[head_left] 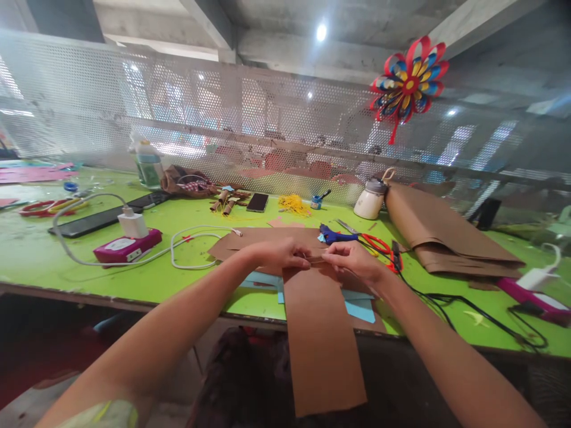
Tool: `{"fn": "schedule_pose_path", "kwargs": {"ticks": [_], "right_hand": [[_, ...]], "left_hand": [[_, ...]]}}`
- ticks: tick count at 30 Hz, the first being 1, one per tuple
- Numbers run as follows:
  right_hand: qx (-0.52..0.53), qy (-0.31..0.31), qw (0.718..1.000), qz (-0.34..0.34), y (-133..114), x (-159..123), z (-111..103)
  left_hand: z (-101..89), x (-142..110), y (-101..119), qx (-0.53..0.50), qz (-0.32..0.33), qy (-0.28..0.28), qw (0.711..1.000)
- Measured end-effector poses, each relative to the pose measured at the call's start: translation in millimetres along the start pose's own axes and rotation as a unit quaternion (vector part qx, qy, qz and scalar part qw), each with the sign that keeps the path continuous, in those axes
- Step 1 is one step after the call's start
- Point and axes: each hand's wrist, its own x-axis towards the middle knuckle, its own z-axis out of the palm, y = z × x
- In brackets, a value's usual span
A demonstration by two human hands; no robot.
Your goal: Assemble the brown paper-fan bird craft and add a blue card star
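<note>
Hidden or unclear, as we log it:
- blue paper (359,309): mostly covered by the brown paper strip (321,333).
- Thin item pinched between our hands, left hand (279,254) and right hand (352,258): too small to identify.
- worktop (44,255): cut off at both side edges.
- Area behind the perforated screen (223,119): blurred.

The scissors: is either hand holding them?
No: the scissors lie on the green table, while both hands pinch the brown paper strip.
</note>
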Motion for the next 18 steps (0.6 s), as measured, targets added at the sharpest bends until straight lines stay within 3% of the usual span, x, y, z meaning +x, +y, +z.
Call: {"fn": "schedule_pose_path", "kwargs": {"ticks": [12,18], "right_hand": [[0.012,0.053,0.998,-0.021,3.0,3.9,0.6],[0.041,0.044,0.998,-0.009,0.4,2.1,7.6]], "left_hand": [[3.2,5.5,-7.8,0.028,-0.004,0.049,0.998],[3.0,6.1,-8.3,0.039,-0.006,0.065,0.997]]}}
